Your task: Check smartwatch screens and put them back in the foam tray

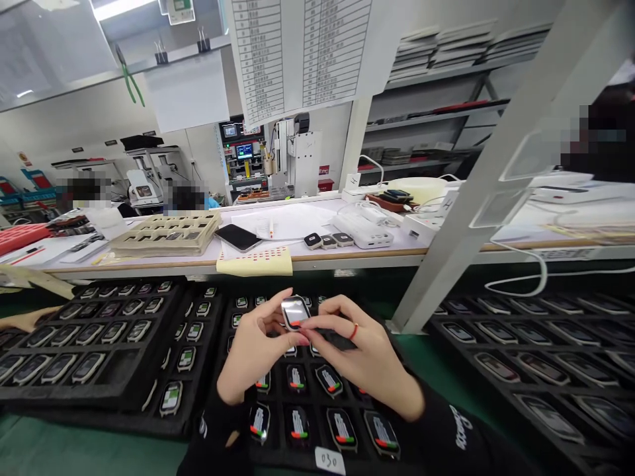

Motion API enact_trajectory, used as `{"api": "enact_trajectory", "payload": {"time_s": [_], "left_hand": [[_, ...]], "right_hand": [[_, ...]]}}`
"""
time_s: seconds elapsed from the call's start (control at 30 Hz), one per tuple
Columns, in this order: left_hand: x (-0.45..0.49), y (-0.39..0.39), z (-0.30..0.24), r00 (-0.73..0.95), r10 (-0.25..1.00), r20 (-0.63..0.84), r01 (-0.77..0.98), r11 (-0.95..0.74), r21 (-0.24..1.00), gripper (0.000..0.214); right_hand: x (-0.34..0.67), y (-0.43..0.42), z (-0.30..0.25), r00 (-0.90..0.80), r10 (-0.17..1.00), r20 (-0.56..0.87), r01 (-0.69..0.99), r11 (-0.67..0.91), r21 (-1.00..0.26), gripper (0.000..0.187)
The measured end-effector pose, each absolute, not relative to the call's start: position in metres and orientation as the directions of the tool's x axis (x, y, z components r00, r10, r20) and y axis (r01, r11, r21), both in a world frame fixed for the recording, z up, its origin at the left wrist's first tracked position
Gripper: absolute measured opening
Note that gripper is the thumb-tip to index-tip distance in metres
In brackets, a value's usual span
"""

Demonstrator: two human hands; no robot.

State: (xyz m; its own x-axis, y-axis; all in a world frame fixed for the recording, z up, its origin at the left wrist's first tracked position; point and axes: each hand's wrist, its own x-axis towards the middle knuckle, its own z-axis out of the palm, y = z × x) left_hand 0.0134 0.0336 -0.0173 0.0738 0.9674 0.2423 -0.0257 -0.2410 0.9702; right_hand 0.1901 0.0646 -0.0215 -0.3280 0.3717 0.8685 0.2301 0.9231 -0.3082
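Observation:
Both of my hands hold one small smartwatch body [294,312] above a black tray [233,370] of similar watch bodies. My left hand [254,354] pinches its left side with thumb and fingers. My right hand [364,354], with a red ring on one finger, grips its right side, fingertips at the red tab on the screen film. The watch faces me, its screen glossy. Below my hands several watches [337,426] lie in the tray's pockets, each with red and green tabs.
More black trays of watches lie at left [99,357] and right [536,357]. Another person's hand [24,320] rests at far left. A shelf [347,254] behind carries a beige tray [166,235], a phone [238,237], a power strip [362,231] and a yellow sheet [255,261]. A slanted white post [476,198] stands at right.

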Motion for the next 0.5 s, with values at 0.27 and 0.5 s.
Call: {"api": "enact_trajectory", "payload": {"time_s": [0.27,0.5], "left_hand": [[0.014,0.045,0.006,0.163,0.88,0.445,0.298,-0.474,0.828,0.055],[-0.007,0.117,0.048,0.038,0.751,0.659,0.249,-0.646,0.722,0.049]], "right_hand": [[0.217,0.048,0.013,0.04,0.489,0.871,0.199,0.851,-0.487,0.007],[0.248,0.013,0.024,0.028,0.495,0.868,0.095,0.863,-0.496,0.008]]}}
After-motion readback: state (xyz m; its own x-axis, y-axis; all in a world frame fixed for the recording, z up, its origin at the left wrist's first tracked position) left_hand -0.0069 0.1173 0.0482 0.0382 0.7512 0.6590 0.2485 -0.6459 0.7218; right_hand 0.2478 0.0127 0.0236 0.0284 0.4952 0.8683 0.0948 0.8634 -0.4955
